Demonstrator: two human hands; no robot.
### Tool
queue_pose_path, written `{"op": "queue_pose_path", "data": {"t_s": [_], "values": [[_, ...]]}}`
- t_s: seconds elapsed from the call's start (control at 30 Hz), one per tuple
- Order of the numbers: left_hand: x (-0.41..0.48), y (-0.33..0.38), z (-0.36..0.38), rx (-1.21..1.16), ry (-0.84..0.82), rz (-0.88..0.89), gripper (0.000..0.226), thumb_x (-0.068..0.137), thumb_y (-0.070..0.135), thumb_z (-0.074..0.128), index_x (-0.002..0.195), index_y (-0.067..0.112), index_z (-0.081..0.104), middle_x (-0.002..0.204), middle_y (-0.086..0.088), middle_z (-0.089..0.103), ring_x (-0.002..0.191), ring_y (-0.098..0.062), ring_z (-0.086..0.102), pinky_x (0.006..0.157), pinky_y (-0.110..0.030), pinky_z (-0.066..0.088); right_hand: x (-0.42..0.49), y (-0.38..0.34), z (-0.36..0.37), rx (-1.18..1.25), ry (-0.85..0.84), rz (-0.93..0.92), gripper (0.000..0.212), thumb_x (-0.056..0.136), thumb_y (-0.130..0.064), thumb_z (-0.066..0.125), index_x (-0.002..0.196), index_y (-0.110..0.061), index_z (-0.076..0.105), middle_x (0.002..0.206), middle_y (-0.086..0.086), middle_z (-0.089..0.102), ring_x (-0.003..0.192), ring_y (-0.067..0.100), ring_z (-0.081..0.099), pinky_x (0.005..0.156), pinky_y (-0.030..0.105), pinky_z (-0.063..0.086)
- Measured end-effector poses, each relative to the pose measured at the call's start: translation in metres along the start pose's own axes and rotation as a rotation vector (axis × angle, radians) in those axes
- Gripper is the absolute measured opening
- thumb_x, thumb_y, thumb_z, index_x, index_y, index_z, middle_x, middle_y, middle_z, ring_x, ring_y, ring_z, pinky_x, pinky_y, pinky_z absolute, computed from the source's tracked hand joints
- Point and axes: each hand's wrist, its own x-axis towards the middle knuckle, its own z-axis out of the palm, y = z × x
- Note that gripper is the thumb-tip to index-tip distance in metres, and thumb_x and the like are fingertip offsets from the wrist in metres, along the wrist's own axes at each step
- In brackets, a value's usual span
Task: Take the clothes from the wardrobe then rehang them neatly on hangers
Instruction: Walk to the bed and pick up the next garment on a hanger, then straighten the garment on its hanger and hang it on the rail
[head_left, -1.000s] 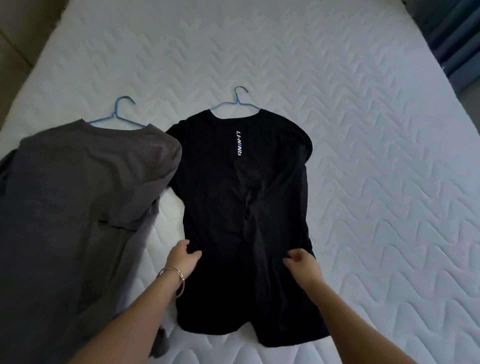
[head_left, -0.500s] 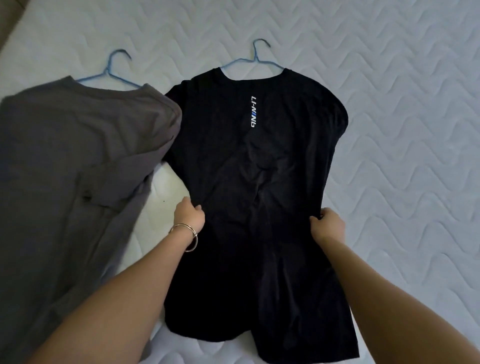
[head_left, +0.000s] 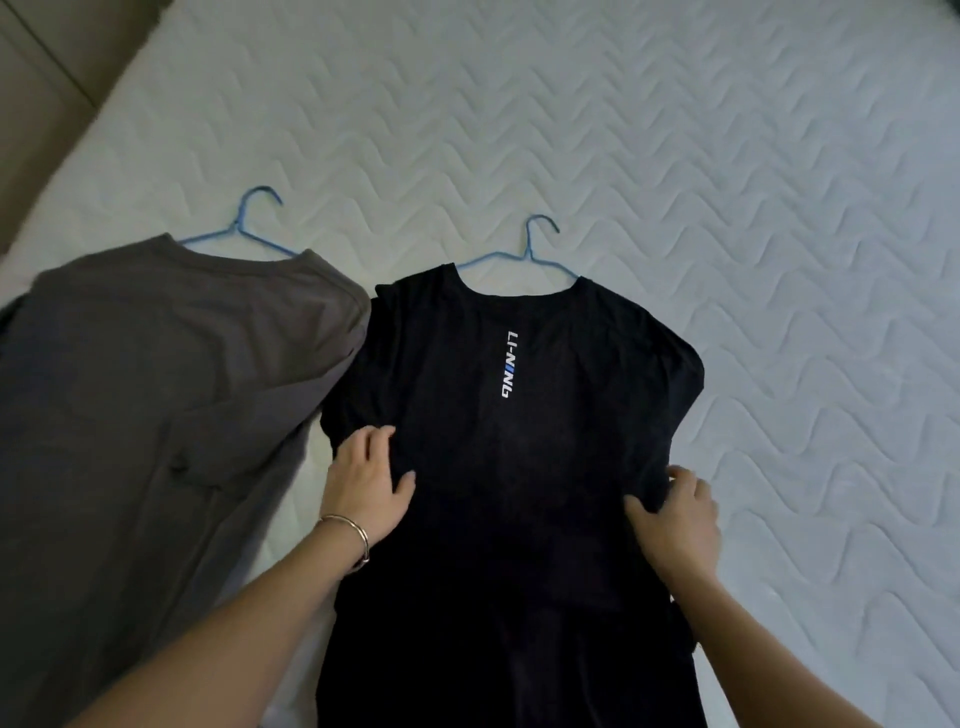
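Head view: the left hand (head_left: 366, 480) lay flat on the black shirt (head_left: 519, 467), fingers (head_left: 371, 441) apart; the right hand (head_left: 675, 519) pinched its edge on the bed (head_left: 675, 156).

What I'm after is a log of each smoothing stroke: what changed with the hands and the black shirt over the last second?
Both hands slid up the black shirt and apart to its side edges. The left hand opened and now lies flat near the sleeve; the right hand pinches the right edge. The grey shirt stayed as it lay on the mattress.
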Motion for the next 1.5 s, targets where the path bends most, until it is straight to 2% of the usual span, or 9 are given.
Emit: {"op": "queue_pose_path", "data": {"t_s": [0.2,0.53,0.8,0.93,1.0,1.07,1.17,1.3,1.5], "values": [[0.1,0.03,0.048,0.199,-0.07,0.165,0.064,0.09,0.057,0.013,0.146,0.028,-0.003,0.157,-0.001,-0.01,0.144,-0.022,-0.013,0.116,-0.042,-0.008,0.096,-0.106,0.025,-0.015,-0.024,-0.306,0.056,0.086,-0.029,0.058,0.137,-0.013,0.039,0.143,0.009,0.037,0.131,0.028,0.033,0.106,0.042,0.033],[0.118,0.011,0.086,0.244,0.128,0.217,0.064,0.085,0.056,0.029,0.142,0.026,0.023,0.152,-0.005,0.028,0.14,-0.023,0.011,0.113,-0.045,0.009,0.226,-0.208,0.043,-0.175,-0.001,-0.359,0.069,0.088,-0.029,0.049,0.146,-0.008,0.018,0.152,0.013,0.025,0.142,0.029,0.02,0.116,0.047,0.016],[0.12,0.009,0.087,0.226,0.15,0.223,0.063,0.084,0.055,0.031,0.14,0.027,0.026,0.15,-0.004,0.033,0.139,-0.022,0.014,0.11,-0.044,0.01,0.214,-0.209,0.022,0.037,0.083,-0.402,0.03,0.094,-0.02,0.046,0.116,-0.007,0.061,0.116,0.016,0.062,0.111,0.033,0.054,0.084,0.031,0.036],[0.117,0.015,0.072,0.127,0.053,0.174,0.068,0.081,0.059,0.02,0.142,0.031,0.022,0.155,0.003,0.019,0.145,-0.018,0.004,0.116,-0.043,0.002,0.165,-0.201,-0.016,0.143,0.04,-0.534,0.024,0.091,-0.021,0.053,0.103,-0.007,0.069,0.093,0.01,0.066,0.085,0.02,0.056,0.066,0.018,0.032],[0.119,0.02,0.058,0.047,-0.071,0.125,0.065,0.084,0.058,0.026,0.143,0.032,0.02,0.156,0.007,0.01,0.145,-0.015,-0.002,0.117,-0.041,-0.002,0.132,-0.196,-0.036,0.212,-0.007,-0.558,0.02,0.089,-0.023,0.056,0.097,-0.011,0.071,0.08,0.002,0.061,0.074,0.013,0.052,0.06,0.021,0.034],[0.117,0.034,0.024,-0.237,-0.205,0.026,0.054,0.09,0.046,0.041,0.138,0.023,0.035,0.152,0.001,0.026,0.143,-0.018,0.016,0.115,-0.035,0.012,0.1,-0.191,-0.057,0.324,-0.09,-0.521,0.014,0.087,-0.024,0.06,0.091,-0.015,0.07,0.069,-0.004,0.057,0.063,0.008,0.048,0.057,0.019,0.038],[0.085,0.064,-0.044,-0.774,-0.063,-0.066,0.033,0.094,0.028,0.042,0.119,0.012,0.058,0.122,-0.005,0.06,0.115,-0.018,0.053,0.094,-0.023,0.036,0.045,-0.185,-0.087,0.48,-0.203,-0.413,0.01,0.085,-0.023,0.063,0.087,-0.015,0.069,0.062,-0.005,0.051,0.056,0.008,0.044,0.057,0.019,0.038],[0.012,0.112,-0.131,-1.142,-0.03,0.079,0.021,0.094,0.023,0.043,0.096,0.024,0.064,0.103,0.004,0.065,0.104,-0.01,0.058,0.097,-0.026,0.043,-0.04,-0.179,-0.116,0.678,-0.337,-0.32,0.012,0.086,-0.021,0.061,0.085,-0.015,0.071,0.065,-0.003,0.054,0.06,0.01,0.048,0.059,0.021,0.041],[-0.084,0.142,-0.236,-1.23,-0.062,0.147,0.011,0.085,0.009,0.059,0.08,0.017,0.053,0.077,-0.006,0.059,0.076,-0.022,0.059,0.08,-0.032,0.051,-0.177,-0.174,-0.175,0.537,-0.315,-0.57,0.024,0.092,-0.021,0.049,0.097,-0.012,0.071,0.08,-0.002,0.066,0.074,0.011,0.055,0.071,0.023,0.043]]}}
